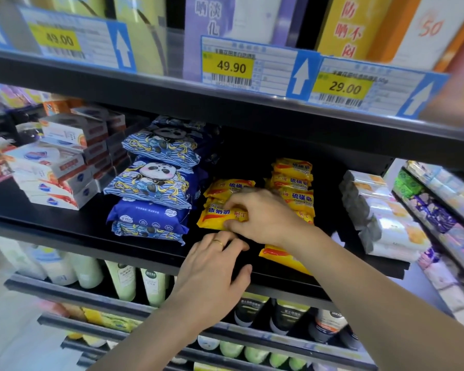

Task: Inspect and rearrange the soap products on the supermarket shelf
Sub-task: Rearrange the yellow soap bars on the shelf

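A: Where were the soaps?

B: On the black shelf (65,228), mid-height: yellow soap packets stacked beside the blue panda packs (156,180). One yellow packet (220,216) sat upside down at the front of its stack.

A: Hands?

B: Right hand (263,218) curled over that packet, fingertips and thumb pinching its edge, probably to turn or square it. Left hand (212,266) lay relaxed on the shelf lip, fingers loose, holding nothing; likely for balance.

A: Anything stray?

B: Another yellow packet (284,257) lay flat under the right wrist.
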Action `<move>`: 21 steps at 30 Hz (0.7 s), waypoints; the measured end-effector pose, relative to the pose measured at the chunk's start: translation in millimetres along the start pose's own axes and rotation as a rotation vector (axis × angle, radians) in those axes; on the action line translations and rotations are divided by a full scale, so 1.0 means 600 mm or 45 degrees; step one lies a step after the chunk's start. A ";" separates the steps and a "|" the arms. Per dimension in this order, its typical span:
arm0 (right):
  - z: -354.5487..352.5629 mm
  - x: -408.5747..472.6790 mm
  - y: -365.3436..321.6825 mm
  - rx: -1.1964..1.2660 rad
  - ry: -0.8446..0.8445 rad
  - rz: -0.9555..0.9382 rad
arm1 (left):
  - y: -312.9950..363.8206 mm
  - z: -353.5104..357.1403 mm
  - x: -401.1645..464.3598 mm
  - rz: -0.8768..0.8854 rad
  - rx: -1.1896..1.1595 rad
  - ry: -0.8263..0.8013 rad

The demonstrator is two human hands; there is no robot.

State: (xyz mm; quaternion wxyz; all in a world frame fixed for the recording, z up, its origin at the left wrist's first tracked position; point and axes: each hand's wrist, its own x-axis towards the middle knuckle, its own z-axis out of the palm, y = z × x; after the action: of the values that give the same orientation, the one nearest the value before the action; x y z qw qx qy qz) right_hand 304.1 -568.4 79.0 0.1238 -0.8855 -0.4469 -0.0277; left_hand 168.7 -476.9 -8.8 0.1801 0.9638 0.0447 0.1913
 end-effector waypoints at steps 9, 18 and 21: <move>-0.028 -0.143 0.086 0.267 0.224 0.115 | 0.009 -0.010 0.026 -0.051 0.002 -0.029; -0.003 -0.239 0.140 0.193 0.024 0.287 | 0.016 0.000 0.032 -0.095 -0.034 -0.028; 0.006 -0.235 0.139 0.189 0.055 0.318 | 0.017 -0.003 0.029 -0.103 -0.032 -0.041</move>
State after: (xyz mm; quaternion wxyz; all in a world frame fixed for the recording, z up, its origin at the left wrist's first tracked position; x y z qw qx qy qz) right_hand 286.1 -725.9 36.8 0.2009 -0.9218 -0.3315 0.0020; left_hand 184.3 -483.2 2.6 0.2003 0.9619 0.0783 0.1690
